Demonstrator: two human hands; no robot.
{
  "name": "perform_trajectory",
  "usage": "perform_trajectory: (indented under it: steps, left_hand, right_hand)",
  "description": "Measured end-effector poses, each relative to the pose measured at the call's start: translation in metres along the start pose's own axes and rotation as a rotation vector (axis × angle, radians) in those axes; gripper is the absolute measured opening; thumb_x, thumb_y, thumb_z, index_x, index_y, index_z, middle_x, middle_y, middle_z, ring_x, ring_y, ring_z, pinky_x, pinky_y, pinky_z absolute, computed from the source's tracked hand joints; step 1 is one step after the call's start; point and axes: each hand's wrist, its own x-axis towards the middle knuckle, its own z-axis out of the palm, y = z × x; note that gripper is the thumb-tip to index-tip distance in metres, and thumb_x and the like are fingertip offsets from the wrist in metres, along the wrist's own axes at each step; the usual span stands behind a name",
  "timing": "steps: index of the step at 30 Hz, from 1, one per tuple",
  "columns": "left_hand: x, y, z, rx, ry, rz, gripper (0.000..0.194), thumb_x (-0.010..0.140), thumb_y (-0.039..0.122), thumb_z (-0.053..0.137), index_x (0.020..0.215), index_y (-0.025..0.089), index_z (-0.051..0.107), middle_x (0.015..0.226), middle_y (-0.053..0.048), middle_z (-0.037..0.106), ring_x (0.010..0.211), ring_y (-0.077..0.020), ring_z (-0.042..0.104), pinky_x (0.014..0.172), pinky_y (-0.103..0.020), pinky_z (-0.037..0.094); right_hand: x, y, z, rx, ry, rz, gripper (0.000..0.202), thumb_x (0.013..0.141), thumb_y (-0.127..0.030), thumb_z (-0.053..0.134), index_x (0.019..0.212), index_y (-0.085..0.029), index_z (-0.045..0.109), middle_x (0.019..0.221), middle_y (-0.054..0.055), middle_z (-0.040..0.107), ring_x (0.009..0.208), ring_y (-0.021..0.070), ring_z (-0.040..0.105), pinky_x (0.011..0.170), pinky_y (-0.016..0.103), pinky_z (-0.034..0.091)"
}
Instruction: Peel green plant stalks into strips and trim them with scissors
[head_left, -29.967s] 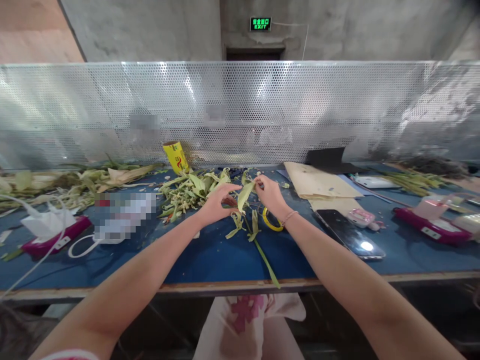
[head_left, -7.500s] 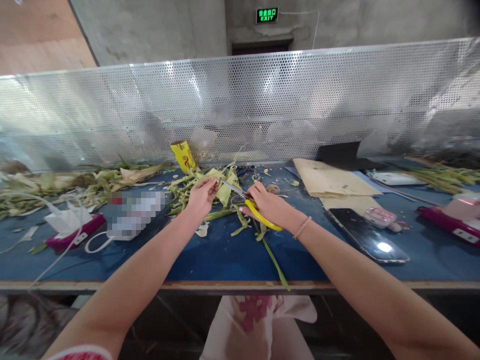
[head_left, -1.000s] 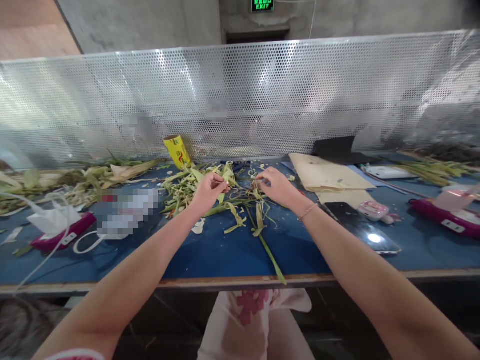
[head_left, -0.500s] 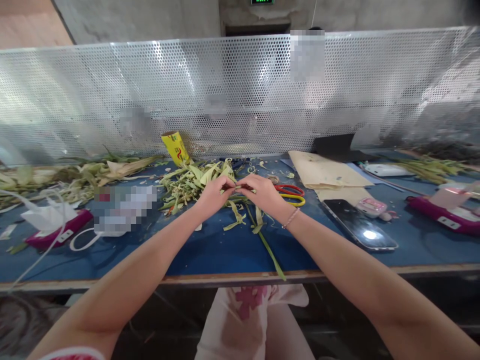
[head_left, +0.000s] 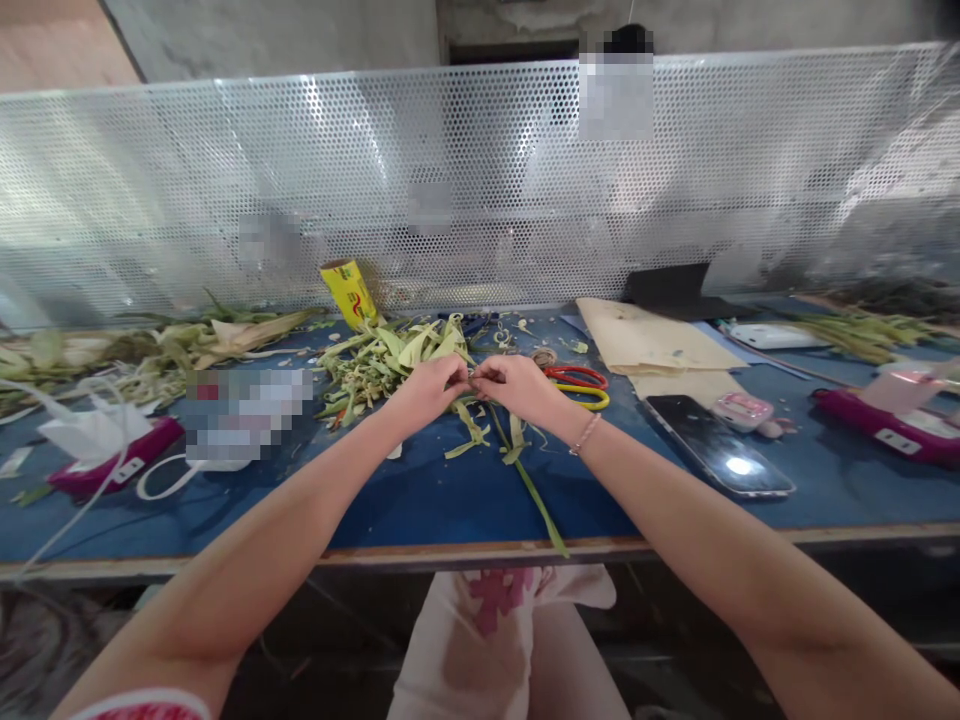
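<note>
My left hand [head_left: 436,385] and my right hand [head_left: 517,383] meet above the blue table, fingertips almost touching. Both are closed in a pinch on something small and thin, too hidden to name. Below them a long green stem [head_left: 536,490] with pale leafy bits [head_left: 471,432] runs toward the table's front edge. A heap of pale green husk strips [head_left: 367,375] lies just beyond and left of my left hand. Beside my right hand rest scissors [head_left: 589,385] with red and yellow handles, and a small coil of brown twine [head_left: 544,357] lies behind it.
Right of my hands are a phone [head_left: 716,448], a pink case [head_left: 742,411] and brown paper [head_left: 652,340]. Purple power strips [head_left: 885,425] sit at both sides. A yellow tube [head_left: 350,293] stands before the perforated metal screen [head_left: 480,190]. More husks [head_left: 187,345] lie left.
My right hand has turned slightly and its fingers have drawn back a little from my left fingertips. A thin thread now shows below my right hand.
</note>
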Motion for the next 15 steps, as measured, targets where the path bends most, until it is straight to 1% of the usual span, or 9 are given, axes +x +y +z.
perform_trajectory:
  steps: [3, 7, 8, 9, 10, 12, 13, 14, 15]
  left_hand:
    - [0.001, -0.004, -0.001, 0.050, -0.050, 0.045, 0.008, 0.075, 0.026, 0.050, 0.075, 0.018, 0.047, 0.068, -0.001, 0.053, 0.064, -0.0144, 0.051, 0.060, -0.027, 0.038]
    - [0.004, -0.007, -0.006, 0.042, -0.131, 0.041, 0.013, 0.076, 0.029, 0.048, 0.082, 0.018, 0.048, 0.071, -0.002, 0.056, 0.067, -0.0154, 0.053, 0.060, -0.027, 0.040]
    - [0.004, -0.006, -0.008, 0.046, -0.124, 0.030, 0.012, 0.076, 0.028, 0.047, 0.082, 0.018, 0.049, 0.072, -0.002, 0.056, 0.067, -0.0155, 0.054, 0.061, -0.027, 0.040]
    - [0.004, -0.005, -0.009, 0.057, -0.083, 0.020, 0.011, 0.077, 0.027, 0.045, 0.082, 0.018, 0.050, 0.073, -0.002, 0.057, 0.069, -0.0156, 0.054, 0.062, -0.028, 0.040]
    - [0.003, -0.004, -0.011, 0.076, -0.007, 0.018, 0.011, 0.078, 0.025, 0.042, 0.081, 0.017, 0.051, 0.075, -0.004, 0.058, 0.071, -0.0160, 0.054, 0.064, -0.029, 0.041]
    - [0.000, 0.003, -0.014, 0.117, 0.208, 0.062, 0.018, 0.080, 0.022, 0.036, 0.082, 0.017, 0.053, 0.082, -0.007, 0.059, 0.080, -0.0172, 0.053, 0.072, -0.032, 0.040]
    - [-0.002, 0.008, -0.014, 0.139, 0.290, 0.118, 0.020, 0.080, 0.022, 0.034, 0.084, 0.017, 0.054, 0.084, -0.008, 0.059, 0.083, -0.0181, 0.053, 0.075, -0.033, 0.039]
    - [-0.004, 0.013, -0.015, 0.157, 0.298, 0.208, 0.020, 0.079, 0.023, 0.037, 0.087, 0.017, 0.054, 0.087, -0.009, 0.060, 0.086, -0.0190, 0.052, 0.078, -0.034, 0.038]
    - [-0.007, 0.019, -0.014, 0.181, 0.203, 0.319, 0.020, 0.076, 0.024, 0.041, 0.090, 0.018, 0.055, 0.090, -0.009, 0.060, 0.090, -0.0198, 0.051, 0.081, -0.035, 0.037]
  right_hand:
    - [0.000, -0.001, -0.001, -0.074, -0.022, -0.019, 0.010, 0.074, -0.011, 0.049, 0.071, -0.015, 0.057, 0.064, 0.001, 0.062, 0.060, 0.0099, 0.057, 0.057, 0.021, 0.041]
    - [0.001, 0.004, -0.002, -0.223, 0.045, -0.173, 0.010, 0.075, -0.010, 0.049, 0.072, -0.014, 0.057, 0.068, 0.002, 0.059, 0.066, 0.0104, 0.053, 0.064, 0.022, 0.039]
    - [0.001, 0.007, -0.004, -0.256, 0.071, -0.213, 0.010, 0.076, -0.011, 0.048, 0.073, -0.014, 0.057, 0.069, 0.002, 0.059, 0.067, 0.0108, 0.052, 0.066, 0.023, 0.039]
    - [0.002, 0.010, -0.006, -0.281, 0.098, -0.244, 0.010, 0.077, -0.013, 0.048, 0.073, -0.014, 0.056, 0.070, 0.003, 0.058, 0.069, 0.0113, 0.051, 0.067, 0.023, 0.038]
    - [0.003, 0.013, -0.009, -0.300, 0.124, -0.267, 0.011, 0.078, -0.014, 0.046, 0.073, -0.015, 0.056, 0.071, 0.003, 0.057, 0.069, 0.0116, 0.050, 0.068, 0.024, 0.038]
    - [0.005, 0.020, -0.015, -0.332, 0.173, -0.250, 0.012, 0.078, -0.014, 0.046, 0.071, -0.015, 0.055, 0.070, 0.003, 0.056, 0.070, 0.0121, 0.049, 0.069, 0.024, 0.038]
    - [0.006, 0.024, -0.018, -0.350, 0.187, -0.241, 0.012, 0.077, -0.013, 0.046, 0.069, -0.015, 0.054, 0.069, 0.003, 0.055, 0.069, 0.0123, 0.048, 0.069, 0.025, 0.037]
    - [0.006, 0.026, -0.020, -0.364, 0.195, -0.233, 0.012, 0.077, -0.012, 0.046, 0.068, -0.015, 0.053, 0.068, 0.002, 0.054, 0.068, 0.0125, 0.048, 0.069, 0.025, 0.037]
    - [0.007, 0.028, -0.022, -0.373, 0.207, -0.227, 0.012, 0.077, -0.012, 0.046, 0.067, -0.015, 0.053, 0.067, 0.002, 0.054, 0.067, 0.0127, 0.047, 0.068, 0.025, 0.037]
